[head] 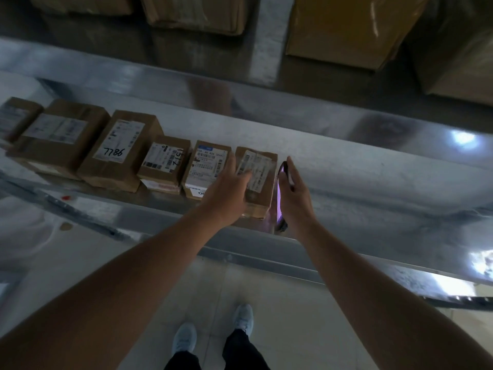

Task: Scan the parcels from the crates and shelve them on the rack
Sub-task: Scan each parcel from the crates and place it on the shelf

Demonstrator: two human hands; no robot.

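Pale tiles make up the floor (280,316) at the bottom of the view, with two light sneakers (213,332) and dark trouser legs standing on it. Both bare forearms reach up and forward to the metal shelf (360,182) of the rack. The left hand (226,193) lies with straight, relaxed fingers on the top and left side of the last parcel (260,182) in a row, a small brown cardboard box with white labels. The right hand (293,198) is just beside that box on its right, fingers curled round a dark handheld scanner (280,198) held on edge, its screen glowing violet towards the box. To the left, five more labelled boxes sit side by side along the shelf's front edge; one (120,150) bears the handwritten number 7786, another (165,162) bears 7151. Beyond and below the shelf, larger brown cartons (346,30) rest on a lower level, blurred.
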